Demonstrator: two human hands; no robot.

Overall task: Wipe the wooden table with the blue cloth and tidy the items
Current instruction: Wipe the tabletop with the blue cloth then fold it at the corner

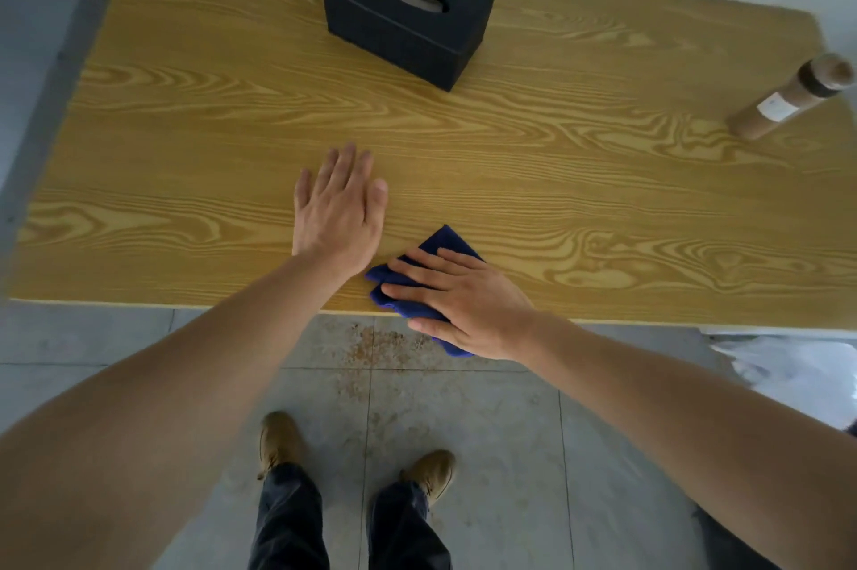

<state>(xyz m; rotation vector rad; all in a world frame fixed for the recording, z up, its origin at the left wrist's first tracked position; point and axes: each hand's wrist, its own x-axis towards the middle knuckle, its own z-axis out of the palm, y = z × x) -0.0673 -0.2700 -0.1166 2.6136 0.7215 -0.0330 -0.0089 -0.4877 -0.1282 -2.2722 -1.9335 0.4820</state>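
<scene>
The right hand (463, 300) lies flat with straight fingers pressing on the blue cloth (447, 242) at the near edge of the table (185, 129). The left hand (341, 207) rests just beside it, palm down, fingers straight and close together, flat on bare wood. The cloth is dark blue and bunched. Most of it is hidden under the palm, and one corner hangs past the table's edge. Farther back sits a black tissue box (403, 31) with an oval slot. Near the right side stands a blurred brown bottle (779, 101); its white label cannot be read. Below, tan shoes (278, 439) stand on a stained tile floor (463, 430).
</scene>
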